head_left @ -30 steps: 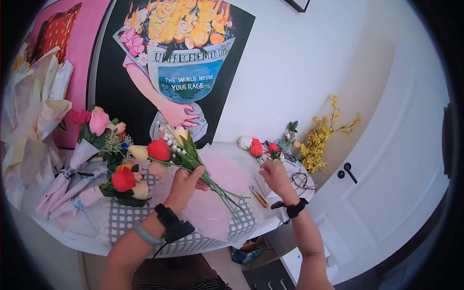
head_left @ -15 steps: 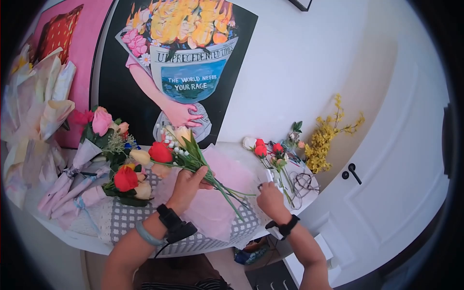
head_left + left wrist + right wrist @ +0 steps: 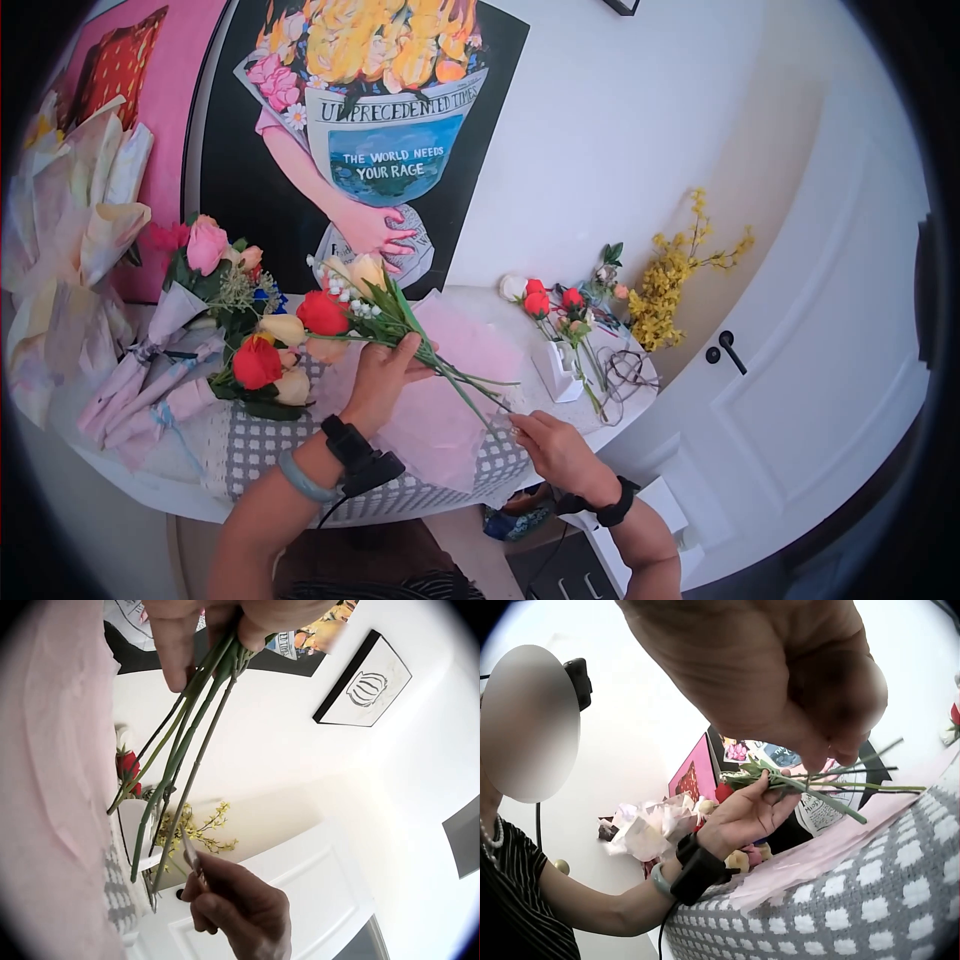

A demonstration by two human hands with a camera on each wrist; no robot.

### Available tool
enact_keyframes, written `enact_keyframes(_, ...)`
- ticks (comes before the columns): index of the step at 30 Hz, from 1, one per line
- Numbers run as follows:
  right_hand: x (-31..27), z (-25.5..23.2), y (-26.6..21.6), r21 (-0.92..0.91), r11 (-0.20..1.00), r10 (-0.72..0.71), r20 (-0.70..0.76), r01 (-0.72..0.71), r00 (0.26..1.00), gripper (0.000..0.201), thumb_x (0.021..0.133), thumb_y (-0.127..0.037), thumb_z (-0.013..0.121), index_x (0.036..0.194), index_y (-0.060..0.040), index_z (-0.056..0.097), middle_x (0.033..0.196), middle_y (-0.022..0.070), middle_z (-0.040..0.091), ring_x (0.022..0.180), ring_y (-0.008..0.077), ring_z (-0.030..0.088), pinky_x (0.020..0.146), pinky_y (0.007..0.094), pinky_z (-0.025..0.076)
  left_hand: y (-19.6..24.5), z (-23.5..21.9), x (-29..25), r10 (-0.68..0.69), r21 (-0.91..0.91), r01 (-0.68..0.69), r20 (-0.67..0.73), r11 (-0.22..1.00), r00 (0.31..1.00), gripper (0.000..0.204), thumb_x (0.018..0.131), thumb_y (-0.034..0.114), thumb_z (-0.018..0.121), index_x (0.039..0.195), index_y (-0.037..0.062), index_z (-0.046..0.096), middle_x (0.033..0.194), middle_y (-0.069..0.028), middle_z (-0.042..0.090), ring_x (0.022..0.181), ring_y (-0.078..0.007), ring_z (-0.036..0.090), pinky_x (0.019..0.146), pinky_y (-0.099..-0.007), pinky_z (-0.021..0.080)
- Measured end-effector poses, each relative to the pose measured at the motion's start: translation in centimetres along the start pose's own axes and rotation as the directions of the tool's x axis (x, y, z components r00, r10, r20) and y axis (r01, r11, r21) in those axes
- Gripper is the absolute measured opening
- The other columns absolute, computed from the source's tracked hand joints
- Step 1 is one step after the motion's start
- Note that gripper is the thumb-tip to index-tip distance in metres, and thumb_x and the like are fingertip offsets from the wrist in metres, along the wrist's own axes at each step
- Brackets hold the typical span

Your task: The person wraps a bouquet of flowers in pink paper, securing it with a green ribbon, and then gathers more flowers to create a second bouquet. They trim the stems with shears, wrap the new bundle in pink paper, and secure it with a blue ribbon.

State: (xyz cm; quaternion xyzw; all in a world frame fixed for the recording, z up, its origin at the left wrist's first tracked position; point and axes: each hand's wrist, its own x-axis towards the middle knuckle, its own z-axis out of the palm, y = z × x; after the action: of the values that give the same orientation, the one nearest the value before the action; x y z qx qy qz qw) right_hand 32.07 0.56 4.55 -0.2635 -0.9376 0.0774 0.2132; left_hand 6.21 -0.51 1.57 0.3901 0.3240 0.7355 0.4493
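Note:
In the head view my left hand holds a bunch of artificial flowers by its green stems, thumb on top. A cream tulip, small white bell flowers and a red bloom show at its far end. The stem ends fan out toward my right hand. In the left wrist view the right hand pinches small snips, their pointed silver blade angled up right beside the stems; the fingers hide the handle. Pink wrapping paper lies beneath the bunch.
Wrapped bouquets and loose blooms fill the table's left side. A white box, red roses, coiled wire and yellow sprays are at the right. A grey checked cloth covers the front edge; paintings lean behind.
My right hand has picked up the snips from the table and moved left and nearer, to the stem ends. The left hand keeps holding the bunch in about the same place.

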Motion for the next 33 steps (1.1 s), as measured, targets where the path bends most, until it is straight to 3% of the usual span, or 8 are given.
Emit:
enact_keyframes(9,-0.2,1.1,1.9,0.031,0.996,0.092,-0.241,-0.087,0.966,0.026,0.081,-0.002,0.054,0.106,0.0027,0.052,0.084,0.019,0.055,0.075,0.0372,0.056,0.065,0.0417,0.047,-0.1,0.0,0.1,-0.025,0.004,0.025,-0.022,1.0,0.999,0.026,0.094,0.022,0.046,0.097,-0.0026,0.053,0.094,-0.0147,0.062,0.086,-0.0235,0.063,0.076,-0.0353,0.055)
enact_keyframes(15,0.9,5.6,9.3,-0.398,0.856,0.25,-0.238,-0.329,0.939,0.026,0.081,-0.015,0.06,0.094,0.0052,0.052,0.086,0.0208,0.056,0.077,0.0363,0.061,0.061,0.0395,0.051,0.0,0.1,-0.1,-0.015,0.049,0.016,-0.025,0.999,1.0,0.025,0.095,0.022,0.046,0.098,-0.002,0.053,0.092,-0.0106,0.061,0.083,-0.0199,0.063,0.073,-0.0314,0.054)
enact_keyframes(19,2.5,5.9,9.3,-0.417,0.788,0.395,-0.222,-0.453,0.892,0.028,0.078,-0.025,0.063,0.086,0.0009,0.056,0.087,0.0142,0.057,0.081,0.0314,0.059,0.064,0.0382,0.052,0.2,0.3,-0.2,-0.003,0.027,0.003,-0.027,1.0,1.0,0.024,0.094,0.021,0.047,0.096,-0.0023,0.053,0.093,-0.0114,0.06,0.08,-0.019,0.063,0.071,-0.0308,0.055)
enact_keyframes(22,2.3,5.1,8.1,-0.516,0.753,0.298,-0.287,-0.409,0.91,0.029,0.077,-0.027,0.064,0.086,-0.0005,0.057,0.086,0.0126,0.057,0.084,0.0295,0.059,0.061,0.0366,0.051,0.1,0.4,-0.1,-0.014,0.02,0.015,-0.026,1.0,1.0,0.024,0.094,0.021,0.047,0.096,-0.0025,0.053,0.093,-0.0115,0.06,0.08,-0.0189,0.063,0.07,-0.0312,0.055)
enact_keyframes(25,1.4,2.0,5.6,-0.609,0.764,0.003,-0.327,-0.213,0.945,0.028,0.076,-0.025,0.064,0.085,0.0006,0.057,0.089,0.0117,0.057,0.087,0.0248,0.058,0.05,0.0361,0.047,0.1,0.6,-0.2,-0.02,0.034,0.02,0.007,0.999,1.0,0.024,0.094,0.021,0.047,0.097,-0.0025,0.053,0.093,-0.0118,0.06,0.08,-0.0188,0.063,0.07,-0.0318,0.055)
enact_keyframes(28,0.8,-1.4,5.9,-0.742,0.556,0.001,-0.449,-0.374,0.893,0.016,0.077,-0.018,0.059,0.081,-0.0029,0.057,0.08,0.0095,0.059,0.078,0.0233,0.061,0.046,0.0374,0.043,-0.1,0.6,-0.3,-0.013,0.061,0.01,0.05,0.998,0.999,0.023,0.094,0.024,0.047,0.097,0.0016,0.054,0.092,-0.0088,0.061,0.082,-0.018,0.063,0.072,-0.033,0.054)
enact_keyframes(31,-0.6,-0.6,10.6,-0.632,0.562,0.455,-0.302,-0.533,0.838,0.007,0.076,-0.012,0.054,0.081,-0.0065,0.056,0.069,0.0106,0.062,0.063,0.027,0.063,0.049,0.0416,0.047,0.1,0.6,-0.3,-0.007,0.046,0.006,0.021,0.999,1.0,0.023,0.094,0.024,0.048,0.095,0.0021,0.055,0.092,-0.0085,0.061,0.082,-0.0179,0.063,0.071,-0.0327,0.054)
enact_keyframes(33,-1.3,-1.2,11.6,-0.603,0.549,0.428,-0.393,-0.579,0.814,0.006,0.076,-0.009,0.05,0.08,-0.0064,0.054,0.063,0.0108,0.061,0.056,0.0285,0.062,0.047,0.0425,0.046,0.3,0.7,-0.5,0.016,0.04,-0.016,0.003,0.999,1.0,0.025,0.094,0.023,0.048,0.094,-0.0004,0.055,0.093,-0.0105,0.061,0.08,-0.0184,0.063,0.069,-0.0315,0.056)
